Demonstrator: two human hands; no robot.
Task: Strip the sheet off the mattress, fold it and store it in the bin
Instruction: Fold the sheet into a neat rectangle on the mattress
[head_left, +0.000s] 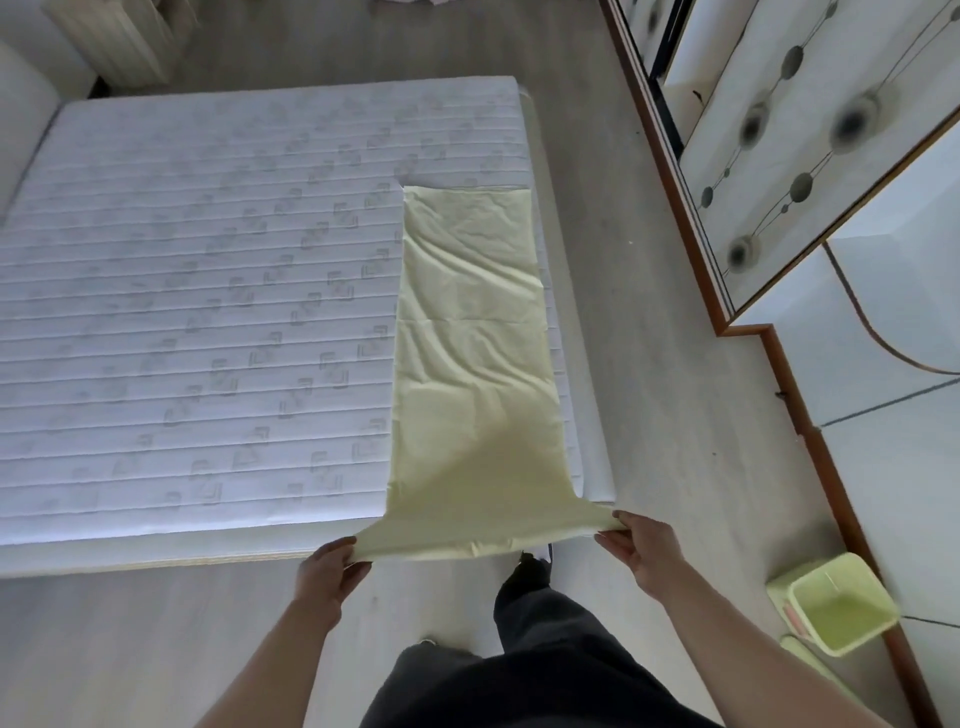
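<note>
Left hand and right hand each pinch a near corner of the pale yellow folded cotton sheet, strip lying along white quilted mattress right edge.

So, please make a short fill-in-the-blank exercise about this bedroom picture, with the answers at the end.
1. The sheet is folded into a long strip along the ____ side of the mattress.
2. The left hand and right hand each pinch a near ____ of the sheet.
3. The bin stands on the ____.
4. The bin's colour is pale ____.

Answers: right; corner; floor; green
</note>
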